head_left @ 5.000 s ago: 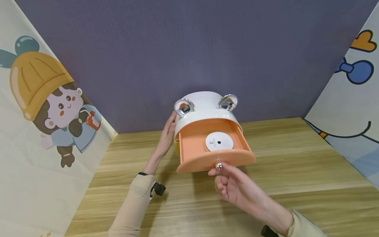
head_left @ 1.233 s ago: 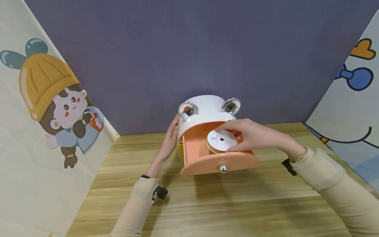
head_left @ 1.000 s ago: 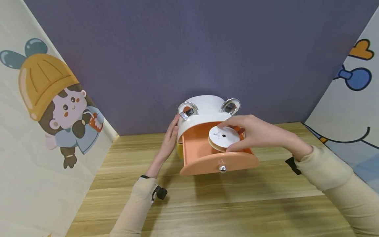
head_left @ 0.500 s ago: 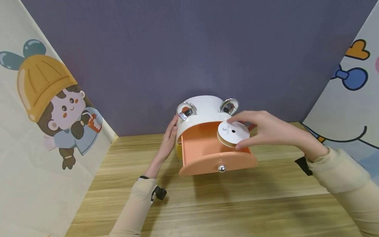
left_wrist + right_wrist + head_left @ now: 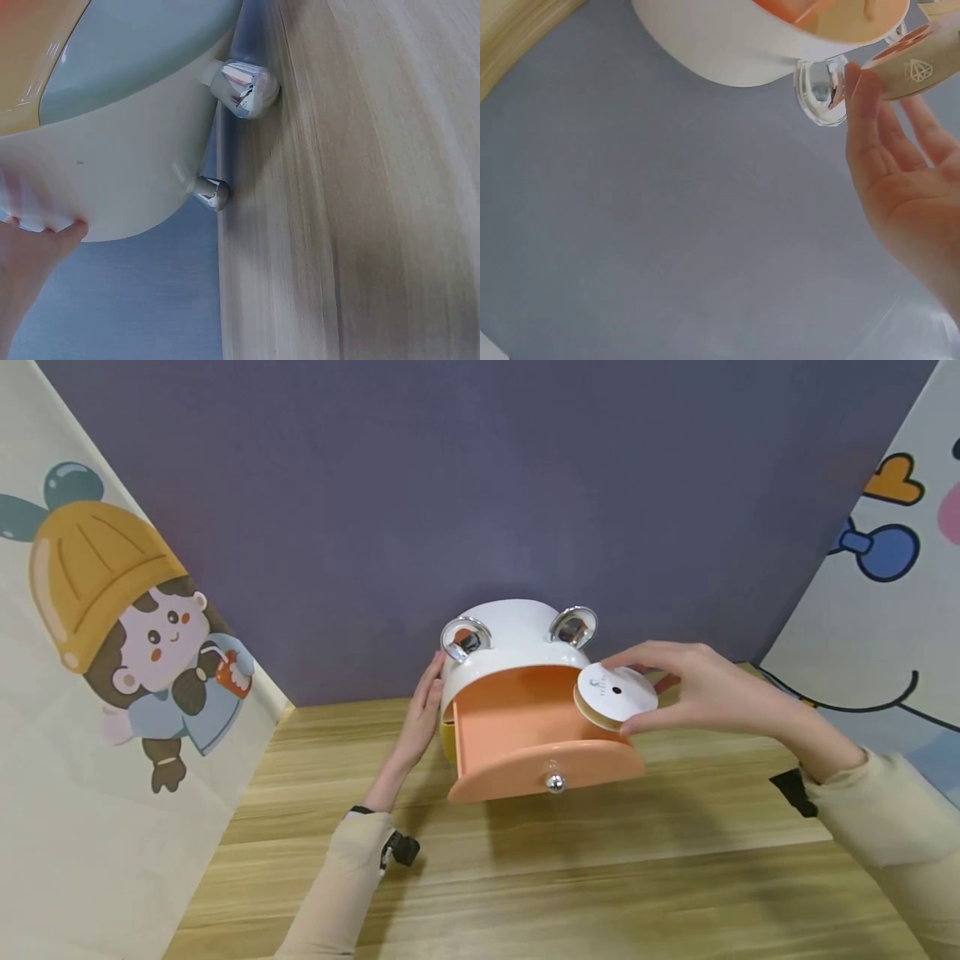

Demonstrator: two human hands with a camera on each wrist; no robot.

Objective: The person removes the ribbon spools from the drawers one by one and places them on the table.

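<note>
A white box shaped like an animal's head point(image 5: 517, 631), with chrome ring ears, stands against the back wall. Its orange drawer point(image 5: 491, 722) is pulled out, and a chrome knob point(image 5: 555, 783) sits on the drawer front. Between thumb and fingers, my right hand point(image 5: 697, 693) pinches a ribbon spool point(image 5: 604, 706) by its rim, over the drawer's right side. In the right wrist view, the ribbon spool point(image 5: 919, 69) shows a tan band with a pale logo. My left hand point(image 5: 418, 722) rests with extended fingers along the box's left side, fingertips near the left ear.
The box stands on chrome feet point(image 5: 246, 90) on a wood-grain table point(image 5: 600, 877). Behind it rises a grey-purple wall point(image 5: 480, 485). Panels with cartoon prints flank the table, a capped figure point(image 5: 165, 635) on the left one.
My right hand has gone from the drawer knob to the ribbon spool, then lifted it from the drawer floor and carried it rightward. The left hand stays on the box's side.
</note>
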